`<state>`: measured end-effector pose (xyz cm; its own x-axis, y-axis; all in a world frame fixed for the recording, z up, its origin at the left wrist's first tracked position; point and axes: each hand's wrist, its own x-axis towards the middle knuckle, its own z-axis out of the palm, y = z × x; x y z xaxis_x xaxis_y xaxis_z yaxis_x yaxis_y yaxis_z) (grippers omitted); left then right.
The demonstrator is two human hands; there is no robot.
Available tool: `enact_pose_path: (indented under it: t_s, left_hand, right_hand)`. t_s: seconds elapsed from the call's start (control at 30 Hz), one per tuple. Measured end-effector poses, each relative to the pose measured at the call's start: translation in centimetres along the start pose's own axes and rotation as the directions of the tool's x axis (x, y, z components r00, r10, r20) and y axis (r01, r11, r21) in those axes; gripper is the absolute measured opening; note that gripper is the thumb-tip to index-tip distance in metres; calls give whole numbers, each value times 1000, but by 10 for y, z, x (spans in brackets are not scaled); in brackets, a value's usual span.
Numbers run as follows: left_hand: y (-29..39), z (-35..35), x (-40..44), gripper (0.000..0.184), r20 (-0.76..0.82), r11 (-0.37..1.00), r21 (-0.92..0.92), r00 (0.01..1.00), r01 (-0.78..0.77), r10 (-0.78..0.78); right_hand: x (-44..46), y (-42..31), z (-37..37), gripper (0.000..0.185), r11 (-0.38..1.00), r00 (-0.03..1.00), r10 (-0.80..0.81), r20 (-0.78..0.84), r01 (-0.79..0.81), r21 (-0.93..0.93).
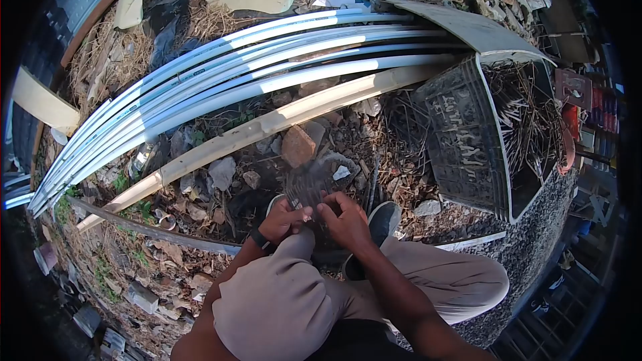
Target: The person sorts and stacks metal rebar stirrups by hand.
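Both hands are close together above the person's lap, near the middle of the view. My left hand (283, 222), with a dark band at the wrist, is closed on the left side of a bundle of thin dark wires (306, 188). Against the bundle's right side is my right hand (344, 219), its thumb and fingers bent around the strands. The wires fan upward between the hands and look blurred. Just beyond them lies an orange-brown broken brick (298, 146) on the rubble.
Long white pipes (247, 70) and a beige strip (281, 117) cross the ground ahead. At the right, a dark crate (468, 140) on its side holds tangled wires (521, 117). A narrow board (174, 239) lies at the left. Dark shoes (384, 222) flank the hands.
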<state>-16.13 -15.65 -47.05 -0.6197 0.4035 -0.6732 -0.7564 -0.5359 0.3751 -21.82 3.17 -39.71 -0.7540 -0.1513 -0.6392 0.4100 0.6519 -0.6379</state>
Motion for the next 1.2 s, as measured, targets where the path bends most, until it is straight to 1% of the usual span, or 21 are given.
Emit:
enact_pose_path:
  t_s: [0.07, 0.17, 0.27, 0.37, 0.47, 0.57, 0.67, 0.77, 0.87, 0.97, 1.07, 1.17, 1.2]
  left_hand:
    - [-2, 0, 1, 30, -9, 1000, 22, 1000, -15, 15]
    - [-1, 2, 0, 24, -44, 999, 44, 999, -25, 27]
    - [6, 7, -2, 18, -56, 997, 82, 998, -9, 14]
    - [10, 8, -3, 19, -76, 993, 120, 997, 9, 0]
    - [11, 6, -4, 19, -47, 994, 108, 999, 20, -15]
    - [5, 2, 0, 19, -29, 995, 95, 999, 23, -20]
    - [1, -4, 3, 19, -54, 996, 87, 998, 22, -17]
    - [0, -3, 3, 20, -39, 996, 84, 999, 3, 0]
    - [2, 1, 3, 20, -29, 994, 108, 1000, 11, -8]
    - [2, 2, 4, 19, -39, 986, 165, 999, 10, -3]
    - [14, 13, -2, 19, -29, 996, 87, 1000, -3, 5]
    - [5, 2, -3, 19, 4, 999, 44, 1000, 11, -11]
    - [1, 0, -1, 19, 7, 999, 51, 1000, 18, -19]
  right_hand:
    - [1, 3, 0, 25, 991, 995, -88, -35, 84, -101]
    - [-1, 7, 4, 26, 981, 975, -185, -123, 177, -80]
    - [-1, 9, 9, 27, 989, 985, -136, -105, 142, 45]
    - [0, 8, 8, 28, 992, 992, -101, -81, 107, 72]
    - [5, 16, 9, 29, 987, 998, -58, -27, 61, 151]
    - [8, 13, 6, 30, 971, 1000, 22, 21, -27, 238]
    - [7, 20, 12, 30, 973, 999, -30, -31, 36, 226]
    - [5, 16, 12, 29, 984, 987, -136, -83, 145, 104]
    - [4, 11, 10, 28, 972, 962, -230, -145, 219, -89]
    - [4, 9, 10, 29, 972, 961, -232, -154, 223, -73]
    - [8, 19, 14, 30, 976, 974, -164, -159, 183, 115]
    - [9, 15, 15, 31, 961, 975, -157, -156, 187, 202]
    - [9, 17, 15, 31, 968, 983, -131, -131, 155, 196]
